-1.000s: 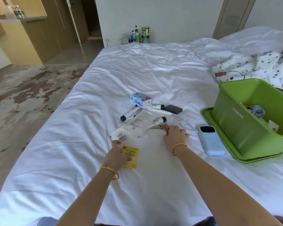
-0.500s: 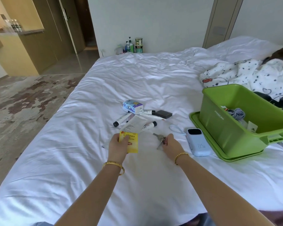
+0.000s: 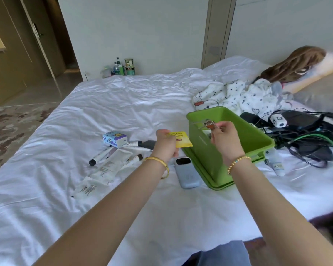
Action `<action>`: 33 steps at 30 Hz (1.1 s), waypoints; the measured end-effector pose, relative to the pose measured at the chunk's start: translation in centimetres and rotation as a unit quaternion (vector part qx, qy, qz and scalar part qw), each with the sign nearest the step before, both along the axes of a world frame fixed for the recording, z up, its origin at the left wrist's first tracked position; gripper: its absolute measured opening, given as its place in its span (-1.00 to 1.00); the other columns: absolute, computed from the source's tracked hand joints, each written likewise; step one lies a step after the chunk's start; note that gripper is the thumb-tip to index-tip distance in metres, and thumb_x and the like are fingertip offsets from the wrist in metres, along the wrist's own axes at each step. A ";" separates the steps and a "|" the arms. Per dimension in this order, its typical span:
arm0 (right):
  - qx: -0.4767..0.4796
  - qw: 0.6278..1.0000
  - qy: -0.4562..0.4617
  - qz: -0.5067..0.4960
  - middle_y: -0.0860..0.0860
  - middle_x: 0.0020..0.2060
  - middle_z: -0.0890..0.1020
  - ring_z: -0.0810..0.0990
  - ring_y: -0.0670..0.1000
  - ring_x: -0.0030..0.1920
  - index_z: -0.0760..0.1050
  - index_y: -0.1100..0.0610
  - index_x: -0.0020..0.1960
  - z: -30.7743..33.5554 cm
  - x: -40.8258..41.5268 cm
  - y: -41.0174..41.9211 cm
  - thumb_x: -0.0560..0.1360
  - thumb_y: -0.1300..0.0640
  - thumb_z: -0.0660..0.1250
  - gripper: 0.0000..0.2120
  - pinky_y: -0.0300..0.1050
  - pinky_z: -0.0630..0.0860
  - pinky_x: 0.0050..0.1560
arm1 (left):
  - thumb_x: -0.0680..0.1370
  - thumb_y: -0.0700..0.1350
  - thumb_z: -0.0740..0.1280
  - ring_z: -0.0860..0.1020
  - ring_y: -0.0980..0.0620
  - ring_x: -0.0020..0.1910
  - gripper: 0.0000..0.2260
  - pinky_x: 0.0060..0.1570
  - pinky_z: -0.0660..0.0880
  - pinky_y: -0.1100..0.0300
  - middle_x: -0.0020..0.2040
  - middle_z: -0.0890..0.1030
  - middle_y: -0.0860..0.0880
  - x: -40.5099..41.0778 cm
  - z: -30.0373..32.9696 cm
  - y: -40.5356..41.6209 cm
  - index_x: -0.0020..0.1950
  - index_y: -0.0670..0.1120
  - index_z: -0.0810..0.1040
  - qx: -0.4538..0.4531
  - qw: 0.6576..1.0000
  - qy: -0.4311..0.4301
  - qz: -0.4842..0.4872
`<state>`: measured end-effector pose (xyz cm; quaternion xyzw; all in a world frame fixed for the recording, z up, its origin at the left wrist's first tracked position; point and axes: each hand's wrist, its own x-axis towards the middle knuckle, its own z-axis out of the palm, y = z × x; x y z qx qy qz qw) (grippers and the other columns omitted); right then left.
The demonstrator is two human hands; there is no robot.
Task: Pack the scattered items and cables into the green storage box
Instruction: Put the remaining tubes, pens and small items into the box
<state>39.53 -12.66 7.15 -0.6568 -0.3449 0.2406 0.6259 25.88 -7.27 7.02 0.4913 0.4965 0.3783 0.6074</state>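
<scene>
Landmark for all positions: the green storage box (image 3: 206,150), which sits on its green lid on the white bed (image 3: 123,104).

Right hand (image 3: 224,138): grip closed in a pinch on a bunch of keys (image 3: 208,124) with a reddish fob. The keys hang directly above the box's open mouth, near its front-left wall. Their long axis runs roughly level, pointing left from the fingertips. Judgement: this hand is the nearer one to the opening; a release should land them inside.

Left hand (image 3: 165,145): grip closed in a pinch on one end of a yellow sachet (image 3: 182,141). The sachet sticks out rightward from the fingers, its free end overlapping the box's left wall from outside and at about rim height. Judgement: it needs a short carry right and over the rim before letting go.

Writing: the sachet carries a red logo patch and dark print, seen upside down; not legible enough to name a brand. The box's front wall has small embossed text, unreadable.

Still left of the box on the bed: a pale blue power bank (image 3: 186,173) just beside the lid, a blue-and-white carton (image 3: 115,138), several white tubes (image 3: 108,166) with small print too fine to read. Right of the box: a tangle of cables (image 3: 311,137) and a small bottle (image 3: 277,164) with a handwritten label beginning "Ho".
</scene>
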 end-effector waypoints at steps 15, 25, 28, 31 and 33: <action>-0.205 0.960 -0.189 0.010 0.17 0.12 0.53 0.53 0.14 0.02 0.33 0.17 0.36 -0.2 6.6 -1.9 0.56 0.23 0.08 -0.63 -0.04 0.49 -0.07 | 0.58 -0.12 0.13 0.37 -0.13 0.36 -0.66 0.35 0.32 0.10 0.38 0.42 -0.16 5.5 -1.7 -0.6 0.35 -0.08 0.42 0.243 0.916 0.274 -0.161; 0.023 0.940 -0.338 0.031 0.24 0.15 0.47 0.36 0.22 0.19 0.42 0.30 0.19 -3.6 -8.5 2.6 0.46 0.40 0.15 -0.69 -0.20 0.19 0.14 | 0.52 -0.21 0.25 0.47 -0.16 0.21 -0.68 0.16 0.40 0.13 0.22 0.50 -0.20 -10.2 -7.2 2.1 0.27 -0.13 0.46 0.201 0.914 0.352 -0.012; -0.012 0.942 -0.309 0.127 0.22 0.19 0.45 0.35 0.20 0.23 0.40 0.28 0.23 -6.8 -13.4 4.0 0.47 0.40 0.15 -0.66 -0.22 0.19 0.19 | 0.51 -0.19 0.27 0.39 -0.12 0.33 -0.61 0.31 0.29 0.12 0.33 0.44 -0.15 -15.6 -9.2 2.6 0.35 -0.13 0.39 0.189 0.883 0.428 -0.014; -0.109 0.922 -0.287 0.237 0.16 0.27 0.39 0.33 0.15 0.28 0.28 0.20 0.35 -10.1 -17.4 5.5 0.52 0.30 0.13 -0.61 -0.13 0.24 0.27 | 0.52 -0.02 0.27 0.23 -0.12 0.44 -0.49 0.39 0.17 0.05 0.46 0.26 -0.11 -19.8 -11.5 2.8 0.45 -0.05 0.23 0.133 0.833 0.537 -0.009; -0.201 0.909 -0.182 0.316 0.11 0.30 0.39 0.40 0.10 0.23 0.15 0.15 0.42 -11.5 -19.7 6.5 0.56 0.18 0.13 -0.56 -0.04 0.36 0.23 | 0.50 0.02 0.29 0.21 -0.20 0.41 -0.40 0.36 0.23 -0.02 0.45 0.20 -0.17 -21.9 -12.5 2.8 0.47 -0.06 0.15 0.055 0.848 0.525 0.047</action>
